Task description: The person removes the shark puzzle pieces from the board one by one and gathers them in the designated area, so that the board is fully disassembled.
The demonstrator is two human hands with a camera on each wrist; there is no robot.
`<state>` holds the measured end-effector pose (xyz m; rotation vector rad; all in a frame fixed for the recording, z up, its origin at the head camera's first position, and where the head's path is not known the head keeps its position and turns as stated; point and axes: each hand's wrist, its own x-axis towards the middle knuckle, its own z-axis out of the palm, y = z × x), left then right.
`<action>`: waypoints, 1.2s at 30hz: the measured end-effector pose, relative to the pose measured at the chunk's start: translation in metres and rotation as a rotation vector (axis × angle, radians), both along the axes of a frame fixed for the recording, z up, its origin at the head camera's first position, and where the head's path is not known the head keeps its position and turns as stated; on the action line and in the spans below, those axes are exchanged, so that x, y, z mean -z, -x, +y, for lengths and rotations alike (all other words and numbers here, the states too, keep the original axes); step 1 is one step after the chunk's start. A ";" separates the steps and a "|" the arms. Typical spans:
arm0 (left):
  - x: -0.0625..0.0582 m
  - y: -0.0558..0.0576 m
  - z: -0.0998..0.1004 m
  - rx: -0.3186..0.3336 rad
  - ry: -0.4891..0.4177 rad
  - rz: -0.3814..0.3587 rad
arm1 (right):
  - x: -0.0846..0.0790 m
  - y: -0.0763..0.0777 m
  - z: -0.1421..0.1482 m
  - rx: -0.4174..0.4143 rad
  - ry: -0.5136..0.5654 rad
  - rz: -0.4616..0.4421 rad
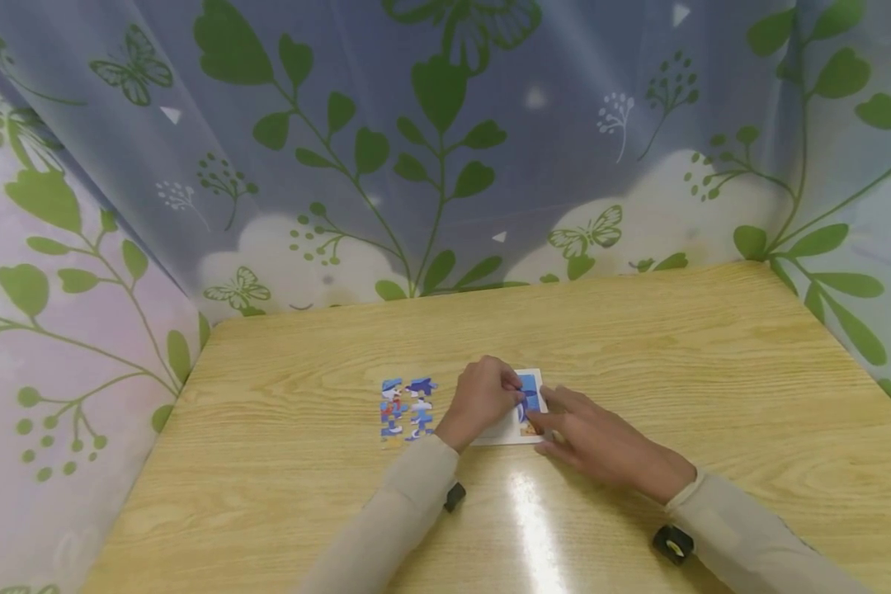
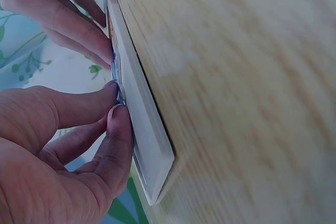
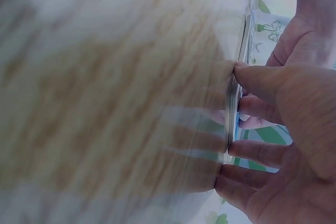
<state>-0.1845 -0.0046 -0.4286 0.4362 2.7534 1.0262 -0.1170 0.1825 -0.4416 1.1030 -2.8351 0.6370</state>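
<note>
A flat white puzzle tray [image 1: 499, 434] lies on the table, with a blue picture section [image 1: 530, 384] assembled at its right side. Over it my left hand [image 1: 484, 398] bends down, thumb and forefinger pinching a small blue puzzle piece [image 2: 119, 96] at the surface of the tray. The fingers mostly cover that piece. From the right, my right hand [image 1: 601, 436] reaches in with fairly straight fingers. Its fingertips [image 3: 231, 148] touch the tray's edge and the picture beside the left hand's fingers.
Several loose puzzle pieces [image 1: 420, 408] are laid out in two columns left of the tray, close to my left wrist. The wooden table [image 1: 304, 487] runs back to a leaf-patterned curtain [image 1: 356, 165]. Dark wrist devices [image 1: 671, 544] sit at both cuffs.
</note>
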 end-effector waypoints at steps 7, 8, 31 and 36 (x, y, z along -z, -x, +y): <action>-0.001 0.000 0.001 -0.019 -0.011 -0.025 | 0.000 0.000 -0.001 0.004 -0.005 -0.015; 0.000 0.000 0.001 -0.023 -0.011 -0.031 | 0.000 0.000 -0.001 0.005 -0.006 -0.015; -0.001 0.000 -0.005 -0.076 -0.107 -0.036 | -0.003 -0.002 -0.001 0.043 -0.024 -0.036; -0.002 -0.001 -0.012 -0.083 -0.123 -0.062 | -0.003 -0.003 -0.001 0.061 -0.048 -0.056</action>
